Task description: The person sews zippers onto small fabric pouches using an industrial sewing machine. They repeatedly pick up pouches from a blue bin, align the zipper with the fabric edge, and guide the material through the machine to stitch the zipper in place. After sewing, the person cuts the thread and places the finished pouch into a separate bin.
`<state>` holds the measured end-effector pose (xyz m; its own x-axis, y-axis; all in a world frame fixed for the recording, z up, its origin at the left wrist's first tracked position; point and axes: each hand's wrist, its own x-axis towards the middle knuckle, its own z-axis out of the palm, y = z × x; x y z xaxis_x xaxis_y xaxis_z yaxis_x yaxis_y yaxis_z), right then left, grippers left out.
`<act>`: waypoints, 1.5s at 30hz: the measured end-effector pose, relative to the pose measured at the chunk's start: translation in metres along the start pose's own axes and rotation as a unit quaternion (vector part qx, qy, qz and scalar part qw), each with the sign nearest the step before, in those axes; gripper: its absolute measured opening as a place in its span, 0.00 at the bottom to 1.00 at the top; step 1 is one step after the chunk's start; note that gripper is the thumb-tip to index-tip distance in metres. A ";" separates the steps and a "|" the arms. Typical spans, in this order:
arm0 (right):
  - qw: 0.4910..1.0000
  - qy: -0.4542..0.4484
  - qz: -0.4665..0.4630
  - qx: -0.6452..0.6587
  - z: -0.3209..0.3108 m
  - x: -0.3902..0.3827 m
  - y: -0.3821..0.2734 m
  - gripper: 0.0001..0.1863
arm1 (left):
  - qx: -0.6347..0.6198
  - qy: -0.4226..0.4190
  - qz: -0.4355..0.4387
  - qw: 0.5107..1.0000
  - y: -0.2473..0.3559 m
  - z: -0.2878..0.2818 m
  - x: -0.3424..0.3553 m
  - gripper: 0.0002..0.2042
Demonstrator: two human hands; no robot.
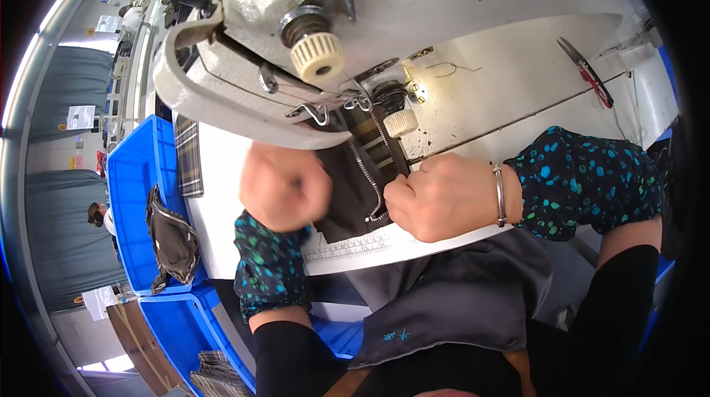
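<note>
A dark fabric piece [330, 202] lies on the sewing machine's bed, with a plaid part [367, 138] showing beneath the needle area. An open metal-toothed zipper [362, 165] runs along it in two rows toward the front edge, its end close to my right fingertips. My right hand [444, 196], with a silver bracelet at the wrist, is closed in a pinch at the zipper's right side. At the fabric's left edge my left hand [285, 186] is smeared by motion, its fingers curled in. Whether it holds anything cannot be seen.
The white sewing machine [414, 5] arches over the work, with tension knobs above my hands. Red-and-black thread snips [588, 73] lie at the right. Blue bins [137, 149] at the left hold fabric pieces. A ruler strip [347, 248] edges the table; a grey apron covers my lap.
</note>
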<state>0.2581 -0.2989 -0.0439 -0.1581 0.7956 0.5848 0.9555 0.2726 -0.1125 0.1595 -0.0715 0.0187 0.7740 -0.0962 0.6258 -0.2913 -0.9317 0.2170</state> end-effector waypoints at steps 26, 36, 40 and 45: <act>0.989 0.115 0.032 -0.082 -0.014 0.007 0.001 0.06 | 0.105 -0.183 0.059 0.976 0.058 -0.013 -0.018 0.23; 0.987 -0.056 0.067 -0.138 -0.018 -0.003 -0.037 0.18 | 0.056 -0.280 0.077 0.955 0.054 -0.005 -0.026 0.19; 0.978 -0.107 0.082 -0.161 -0.018 -0.008 -0.052 0.22 | 0.012 -0.261 0.044 0.964 0.057 0.005 -0.025 0.16; 0.984 -0.073 0.045 -0.157 -0.018 -0.005 -0.042 0.21 | 0.006 -0.232 0.048 0.972 0.054 0.012 -0.023 0.14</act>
<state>0.2233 -0.3245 -0.0279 -0.0806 0.8840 0.4604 0.9935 0.0339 0.1087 0.1328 -0.1241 0.0066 0.9148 -0.3272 0.2367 -0.3696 -0.9145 0.1643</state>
